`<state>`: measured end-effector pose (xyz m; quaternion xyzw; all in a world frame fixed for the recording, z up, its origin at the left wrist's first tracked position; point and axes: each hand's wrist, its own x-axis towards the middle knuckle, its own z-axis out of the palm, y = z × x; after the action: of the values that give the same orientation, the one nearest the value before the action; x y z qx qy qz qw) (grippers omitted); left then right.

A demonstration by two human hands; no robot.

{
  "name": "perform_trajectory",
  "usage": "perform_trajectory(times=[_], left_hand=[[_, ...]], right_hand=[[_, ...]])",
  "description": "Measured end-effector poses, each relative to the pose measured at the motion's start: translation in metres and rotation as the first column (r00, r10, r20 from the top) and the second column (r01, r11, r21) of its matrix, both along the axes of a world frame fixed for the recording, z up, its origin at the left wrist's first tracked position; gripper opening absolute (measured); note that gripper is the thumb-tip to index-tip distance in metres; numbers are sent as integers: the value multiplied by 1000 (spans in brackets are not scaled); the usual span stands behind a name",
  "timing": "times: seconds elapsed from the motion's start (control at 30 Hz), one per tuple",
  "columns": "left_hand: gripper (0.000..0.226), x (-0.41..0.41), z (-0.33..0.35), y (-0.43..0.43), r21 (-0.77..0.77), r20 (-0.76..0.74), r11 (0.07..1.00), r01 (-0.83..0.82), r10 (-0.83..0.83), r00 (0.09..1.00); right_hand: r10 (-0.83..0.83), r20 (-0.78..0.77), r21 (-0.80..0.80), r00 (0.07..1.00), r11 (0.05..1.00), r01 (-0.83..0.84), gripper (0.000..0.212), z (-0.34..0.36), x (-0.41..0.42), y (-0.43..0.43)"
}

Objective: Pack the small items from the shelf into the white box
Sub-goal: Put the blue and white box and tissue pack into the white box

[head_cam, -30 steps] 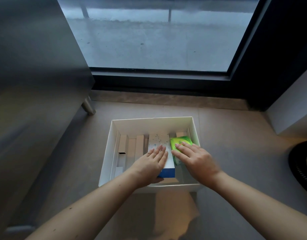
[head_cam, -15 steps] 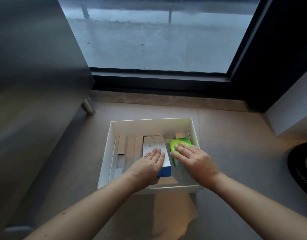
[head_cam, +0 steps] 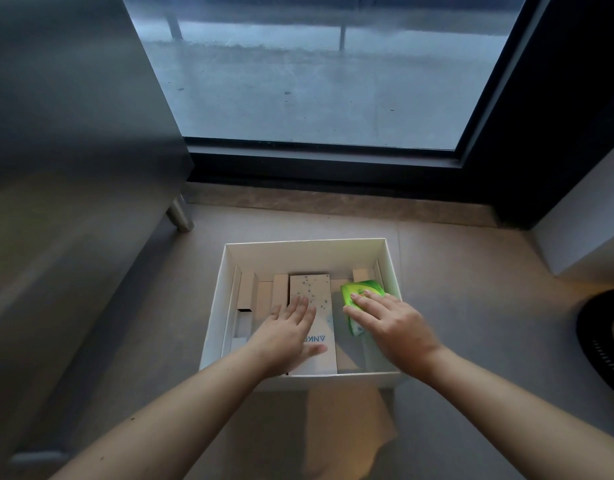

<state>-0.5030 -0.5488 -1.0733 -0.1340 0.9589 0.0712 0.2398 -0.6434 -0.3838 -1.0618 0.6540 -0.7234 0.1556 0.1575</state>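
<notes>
Lower centre, arranging in the white box (head_cam: 212, 320): left hand (head_cam: 291, 336) flat-fingered on speckled carton (head_cam: 310, 289), right hand (head_cam: 392, 327) likewise on green packet (head_cam: 362, 289); next, likely lift clear.

A large dark-framed window (head_cam: 316, 81) looks out on grey ground. Below it, a stone strip (head_cam: 333, 206) borders the tiled floor (head_cam: 471, 306). A grey cabinet (head_cam: 73, 133) stands at left on a metal leg (head_cam: 179, 216); at the right edge lies a dark round object (head_cam: 603, 341), possibly a fan.
</notes>
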Motion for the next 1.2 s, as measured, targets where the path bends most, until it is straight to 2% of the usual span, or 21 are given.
perform_trajectory(times=[0.07,0.27,0.4,0.67,0.83,0.97,1.03,1.07,1.13,1.2], left_hand=[[72,3,2,0,-29,-46,998,-47,45,998],[65,8,7,-2,-207,-141,976,-72,43,989],[62,20,11,-6,-226,-185,967,-120,78,980],[62,28,16,-7,-283,-214,954,-103,42,976],[62,27,14,-6,-295,-243,952,-77,3,970],[63,31,11,-6,-291,-254,948,-126,51,966],[64,30,14,-6,-294,-280,944,-147,62,958],[64,30,19,-5,-303,-310,942,-142,44,950],[55,30,23,-3,-295,-406,945,-141,10,914],[49,30,22,-3,-285,-491,946,-156,-4,871]], right_hand=[[4,-5,9,1000,1000,-4,56,0,0,-1],[-3,14,24,1000,1000,3,56,3,3,-11],[12,8,71,1000,997,-12,57,3,7,-22],[3,69,121,998,993,-12,61,-2,17,-51],[56,106,147,993,987,-71,63,-12,27,-70],[45,144,214,989,974,-76,67,-22,28,-73],[19,225,294,974,952,-87,63,-30,29,-75],[7,275,345,962,933,-106,60,-33,28,-76],[-25,268,472,963,875,-109,55,-42,25,-78],[-42,272,510,961,854,-107,54,-45,24,-79]])
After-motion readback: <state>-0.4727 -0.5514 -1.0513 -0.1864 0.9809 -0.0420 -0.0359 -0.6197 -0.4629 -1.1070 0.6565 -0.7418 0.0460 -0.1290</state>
